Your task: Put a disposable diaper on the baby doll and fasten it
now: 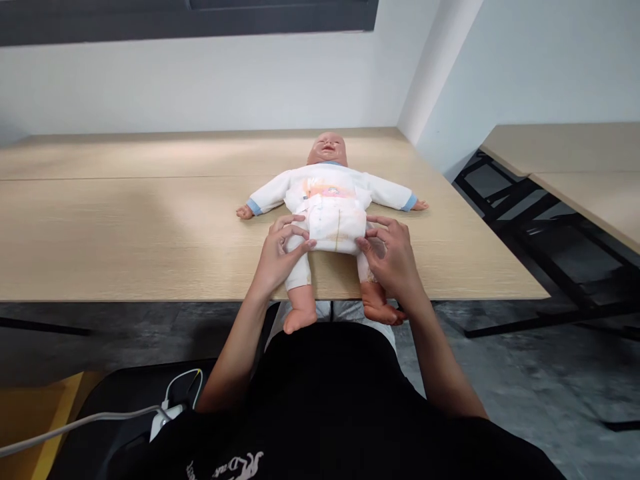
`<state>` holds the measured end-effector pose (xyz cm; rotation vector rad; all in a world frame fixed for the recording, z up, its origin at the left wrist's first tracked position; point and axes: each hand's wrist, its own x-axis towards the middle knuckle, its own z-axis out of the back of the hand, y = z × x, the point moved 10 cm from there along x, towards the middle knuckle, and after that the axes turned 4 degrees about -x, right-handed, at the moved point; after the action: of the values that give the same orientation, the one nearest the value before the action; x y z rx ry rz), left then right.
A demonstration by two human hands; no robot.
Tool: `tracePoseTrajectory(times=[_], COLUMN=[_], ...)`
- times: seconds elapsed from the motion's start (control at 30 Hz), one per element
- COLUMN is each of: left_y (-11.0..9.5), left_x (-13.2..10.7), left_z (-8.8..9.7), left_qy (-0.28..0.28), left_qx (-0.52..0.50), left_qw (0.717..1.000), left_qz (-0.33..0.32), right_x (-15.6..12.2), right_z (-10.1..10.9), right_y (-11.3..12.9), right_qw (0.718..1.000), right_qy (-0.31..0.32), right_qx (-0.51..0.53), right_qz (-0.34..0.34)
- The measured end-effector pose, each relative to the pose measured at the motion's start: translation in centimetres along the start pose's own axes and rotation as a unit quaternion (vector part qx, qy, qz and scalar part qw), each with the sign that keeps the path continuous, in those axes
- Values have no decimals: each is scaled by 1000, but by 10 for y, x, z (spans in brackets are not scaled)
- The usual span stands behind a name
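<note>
Head view. A baby doll lies on its back on the pale counter, head away from the person, both feet projecting past the near edge. A white diaper lies across the doll's lower front, over the tops of the parted legs. The left grip and right grip flank the diaper, thumbs at its lower corners and fingers along its side edges. Both are loosely curved; whether either pinches the material cannot be told. The step in hand appears to be arranging the front panel; the next move would seem to call for an even hold on both sides. The doll's legs, lying between the wrists, probably restrict work beneath the panel. Surroundings: a table at right, well apart; at lower left, a black chair, a white device and a cord.
</note>
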<state>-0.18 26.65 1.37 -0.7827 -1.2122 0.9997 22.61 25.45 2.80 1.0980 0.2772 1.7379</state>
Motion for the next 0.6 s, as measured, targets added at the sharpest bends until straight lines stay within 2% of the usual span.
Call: tracePoseTrajectory(times=[0.13, 0.2, 0.3, 0.4, 0.53, 0.6], left_y=[2, 0, -2, 0, 2, 4], left_x=[-5, -6, -6, -3, -2, -1], left_z=[-2, -1, -2, -4, -2, -1], left_qy=[35, 41, 49, 50, 11, -12], left_qx=[60, 92, 123, 98, 55, 44], left_qw=[997, 995, 991, 994, 998, 999], left_qz=[17, 15, 6, 3, -1, 8], right_x=[-7, -11, -12, -8, -3, -2], right_z=[-9, -9, -6, -5, -1, -3], right_y=[3, 1, 0, 2, 0, -5], right_qw=[995, 993, 994, 997, 1000, 1000], right_qy=[98, 119, 107, 78, 13, 1], right_qx=[10, 13, 4, -10, -5, 17], right_qz=[23, 17, 15, 21, 3, -7])
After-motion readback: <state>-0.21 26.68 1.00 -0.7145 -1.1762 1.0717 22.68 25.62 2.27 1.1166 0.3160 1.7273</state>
